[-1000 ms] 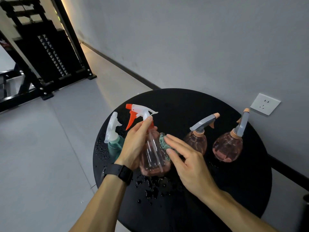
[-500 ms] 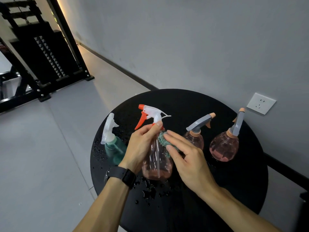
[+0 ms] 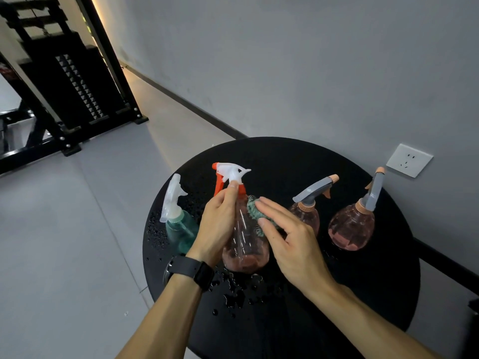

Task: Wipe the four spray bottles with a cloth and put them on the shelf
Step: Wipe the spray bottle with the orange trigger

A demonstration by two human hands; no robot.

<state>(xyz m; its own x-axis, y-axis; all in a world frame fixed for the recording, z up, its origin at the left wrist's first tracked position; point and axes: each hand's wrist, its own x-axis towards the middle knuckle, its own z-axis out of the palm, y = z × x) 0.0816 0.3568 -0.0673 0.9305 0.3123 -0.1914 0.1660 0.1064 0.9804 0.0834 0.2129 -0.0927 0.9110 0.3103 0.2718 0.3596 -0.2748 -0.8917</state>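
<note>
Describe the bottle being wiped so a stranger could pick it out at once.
On the round black table by the grey wall stand four spray bottles in a row. It is second from the left, a clear pinkish bottle gripped by the left hand while the right hand presses a green cloth on it. Only it has a white and orange trigger.

A plain grey wall (image 3: 285, 60) meets a pale grey floor (image 3: 64, 242) along a dark skirting strip (image 3: 186, 104). A white wall socket (image 3: 409, 160) sits low; a black metal rack (image 3: 67, 81) stands far left.
</note>
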